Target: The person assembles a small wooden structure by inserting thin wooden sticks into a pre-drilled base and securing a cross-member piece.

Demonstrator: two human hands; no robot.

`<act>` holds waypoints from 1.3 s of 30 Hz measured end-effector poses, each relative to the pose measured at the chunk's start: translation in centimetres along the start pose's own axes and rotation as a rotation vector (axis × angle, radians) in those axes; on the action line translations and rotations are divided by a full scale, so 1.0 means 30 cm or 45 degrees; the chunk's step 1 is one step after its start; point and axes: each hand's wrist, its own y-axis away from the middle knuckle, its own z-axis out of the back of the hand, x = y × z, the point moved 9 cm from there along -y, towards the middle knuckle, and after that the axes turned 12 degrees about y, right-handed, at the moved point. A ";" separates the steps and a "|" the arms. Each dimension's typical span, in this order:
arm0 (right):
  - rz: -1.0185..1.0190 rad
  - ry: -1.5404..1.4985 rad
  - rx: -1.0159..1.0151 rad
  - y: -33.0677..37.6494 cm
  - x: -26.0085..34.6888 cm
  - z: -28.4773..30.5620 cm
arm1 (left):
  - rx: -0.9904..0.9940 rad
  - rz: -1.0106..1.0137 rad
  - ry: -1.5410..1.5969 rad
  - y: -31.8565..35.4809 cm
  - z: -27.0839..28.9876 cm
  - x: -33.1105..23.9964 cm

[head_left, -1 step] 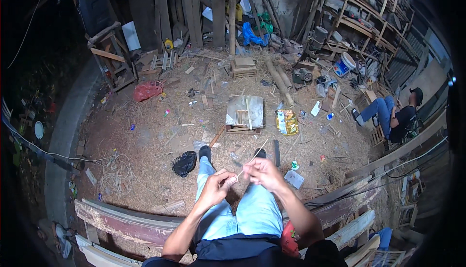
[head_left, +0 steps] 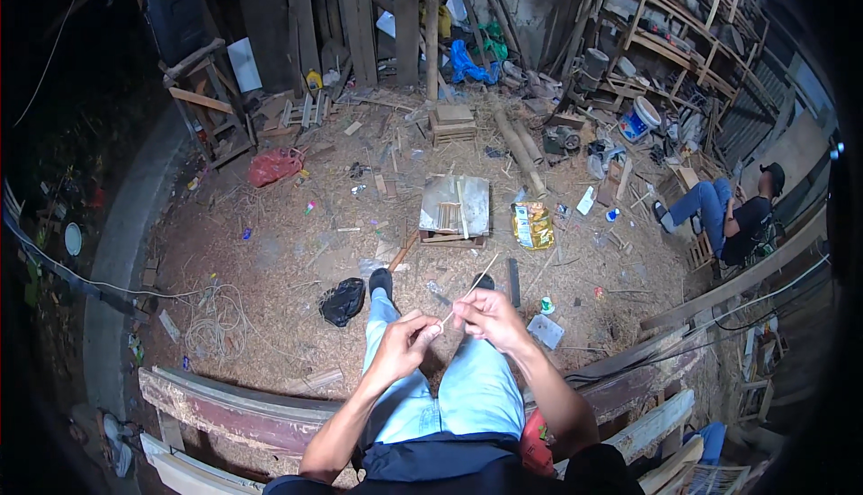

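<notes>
A thin pale wooden stick [head_left: 486, 270] slants up and to the right between my hands, above my knees. My left hand [head_left: 401, 347] is closed, pinching the stick's lower end between thumb and forefinger. Higher along it, the bent fingers of my right hand [head_left: 493, 322] are closed around the stick. A narrow dark sliver [head_left: 440, 298] shows just left of the right fingertips; whether the hand holds it or it lies on the ground behind, I cannot tell. Both hands are over my outstretched legs in light blue trousers.
Ahead stands a low wooden stand [head_left: 454, 207] with strips on top. A black plastic bag [head_left: 342, 303] lies by my left foot, a golden packet [head_left: 533, 225] beyond my right. Wood shavings cover the ground. Another person [head_left: 742, 216] sits at the right.
My right hand has shifted very slightly, and its fingers look sharper than before. The left hand keeps its pinch on the stick.
</notes>
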 end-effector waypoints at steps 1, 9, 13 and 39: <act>-0.033 -0.009 -0.034 -0.006 -0.009 0.006 | -0.010 -0.051 -0.076 -0.004 0.001 -0.027; 0.043 0.017 -0.098 -0.033 0.030 0.033 | -0.065 -0.048 -0.097 -0.002 0.022 -0.033; -0.027 0.178 -0.057 0.002 0.013 -0.045 | -0.060 -0.048 -0.178 0.002 0.021 -0.006; 0.083 -0.046 -0.496 -0.004 0.089 0.214 | -0.165 -0.075 -0.282 0.025 0.079 -0.030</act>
